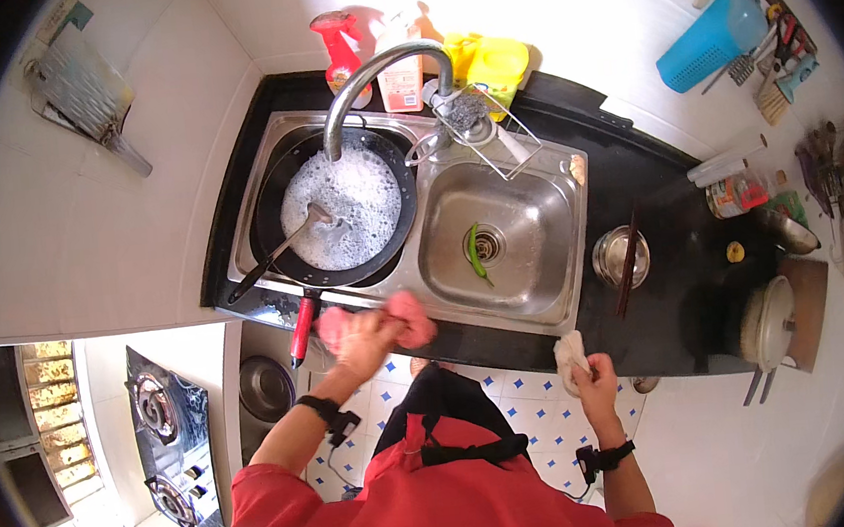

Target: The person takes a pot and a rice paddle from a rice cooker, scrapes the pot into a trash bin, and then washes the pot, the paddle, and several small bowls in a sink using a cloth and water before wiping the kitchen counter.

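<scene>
My left hand (pixel 367 345), a little smeared by motion, is closed on a pink cloth (pixel 411 319) at the counter's front edge, beside the red handle (pixel 302 332) of the black wok (pixel 265 209). Foamy water fills the wok, which sits over the left sink basin. A dark-handled ladle (pixel 281 256) rests with its head in the suds. To the right, my right hand (pixel 599 389) pinches a crumpled whitish cloth (pixel 569 359) by the counter edge. In the right basin (pixel 443 272), a green chili pepper (pixel 478 259) lies by the drain.
A curved faucet (pixel 364 60) arches over the wok, beside a wire rack (pixel 523 159). Behind the sink stand a red spray bottle (pixel 338 50) and a yellow container (pixel 500 66). Chopsticks (pixel 630 260) lie across a steel bowl (pixel 606 257). A gas stove (pixel 172 441) is at lower left.
</scene>
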Demonstrator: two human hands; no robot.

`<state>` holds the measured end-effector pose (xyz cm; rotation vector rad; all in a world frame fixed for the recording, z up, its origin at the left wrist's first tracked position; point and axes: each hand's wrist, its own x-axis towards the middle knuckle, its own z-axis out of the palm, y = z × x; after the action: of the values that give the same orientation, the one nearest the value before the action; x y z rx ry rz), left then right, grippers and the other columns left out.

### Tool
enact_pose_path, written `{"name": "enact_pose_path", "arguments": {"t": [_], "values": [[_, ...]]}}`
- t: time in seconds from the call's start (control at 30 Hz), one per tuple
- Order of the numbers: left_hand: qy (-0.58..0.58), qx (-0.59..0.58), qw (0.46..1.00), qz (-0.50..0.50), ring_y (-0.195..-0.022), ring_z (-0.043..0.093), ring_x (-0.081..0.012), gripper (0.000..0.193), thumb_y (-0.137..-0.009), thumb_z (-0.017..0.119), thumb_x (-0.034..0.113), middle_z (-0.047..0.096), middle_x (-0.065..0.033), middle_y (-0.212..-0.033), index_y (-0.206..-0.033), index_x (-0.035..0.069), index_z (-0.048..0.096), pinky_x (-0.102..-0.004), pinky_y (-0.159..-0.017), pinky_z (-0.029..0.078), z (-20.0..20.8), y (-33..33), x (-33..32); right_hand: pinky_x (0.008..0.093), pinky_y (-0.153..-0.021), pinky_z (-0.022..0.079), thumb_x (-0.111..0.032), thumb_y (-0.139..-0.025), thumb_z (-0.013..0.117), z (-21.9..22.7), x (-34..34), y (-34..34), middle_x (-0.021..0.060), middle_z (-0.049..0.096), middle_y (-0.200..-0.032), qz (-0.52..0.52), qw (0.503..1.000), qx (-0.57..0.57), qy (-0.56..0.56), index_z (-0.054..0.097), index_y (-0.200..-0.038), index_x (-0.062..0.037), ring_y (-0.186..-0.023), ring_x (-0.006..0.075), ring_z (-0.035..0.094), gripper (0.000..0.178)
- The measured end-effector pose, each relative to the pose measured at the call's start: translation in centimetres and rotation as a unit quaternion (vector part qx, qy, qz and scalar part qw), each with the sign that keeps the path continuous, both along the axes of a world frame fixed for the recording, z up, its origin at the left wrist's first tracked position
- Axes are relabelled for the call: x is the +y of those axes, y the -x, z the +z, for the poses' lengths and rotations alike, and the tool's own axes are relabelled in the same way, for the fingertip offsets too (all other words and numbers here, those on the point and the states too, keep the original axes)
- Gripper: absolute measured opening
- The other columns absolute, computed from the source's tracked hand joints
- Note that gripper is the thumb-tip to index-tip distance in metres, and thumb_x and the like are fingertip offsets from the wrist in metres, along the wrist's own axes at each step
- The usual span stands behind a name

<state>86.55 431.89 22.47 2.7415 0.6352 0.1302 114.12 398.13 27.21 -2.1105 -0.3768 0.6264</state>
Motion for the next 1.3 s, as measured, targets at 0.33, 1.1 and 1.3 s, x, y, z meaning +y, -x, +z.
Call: {"name": "enact_pose_path", "arguments": {"t": [0.33, 1.1, 1.3], "values": [[0.050, 0.047, 0.984, 0.165, -0.097, 0.055, -0.0331, 0.040, -0.076, 0.053, 0.002, 0.051, -0.0127, -0.110, -0.110, 0.022, 0.058, -0.0434, -0.078, 0.049, 1.9, 2.1, 4.5, 0.0223, -0.059, 0.045, -0.016, -0.081, 0.069, -2.4, 13.8, 6.9, -0.0004, 0.056, -0.076, 0.058, 0.988, -0.058, -0.129, 0.054, -0.094, -0.0050, -0.069, 0.0045, 0.051, 0.023], [0.580, -0.091, 0.809, -0.005, -0.109, 0.051, -0.0228, 0.064, -0.086, 0.060, 0.009, 0.046, -0.0162, -0.126, -0.140, 0.007, 0.026, -0.0325, -0.088, 0.045, 7.7, -22.2, -18.8, 0.0413, -0.099, 0.037, -0.003, -0.068, 0.068, -0.8, -0.1, -5.2, 0.0180, 0.043, -0.128, 0.019, 0.980, -0.178, -0.087, 0.040, -0.130, -0.0060, -0.116, 0.0343, 0.046, 0.068], [0.465, 0.077, 0.878, -0.085, -0.089, 0.059, -0.0151, 0.036, -0.085, 0.059, 0.009, 0.060, -0.0102, -0.103, -0.119, 0.001, 0.049, -0.0275, -0.077, 0.049, 2.3, -26.9, -25.1, 0.0524, -0.101, 0.029, -0.020, -0.068, 0.068, -5.9, -5.6, -13.6, 0.0170, 0.032, -0.139, 0.133, 0.907, -0.391, 0.083, 0.048, -0.125, -0.0111, -0.125, 0.0358, 0.035, 0.061]]}}
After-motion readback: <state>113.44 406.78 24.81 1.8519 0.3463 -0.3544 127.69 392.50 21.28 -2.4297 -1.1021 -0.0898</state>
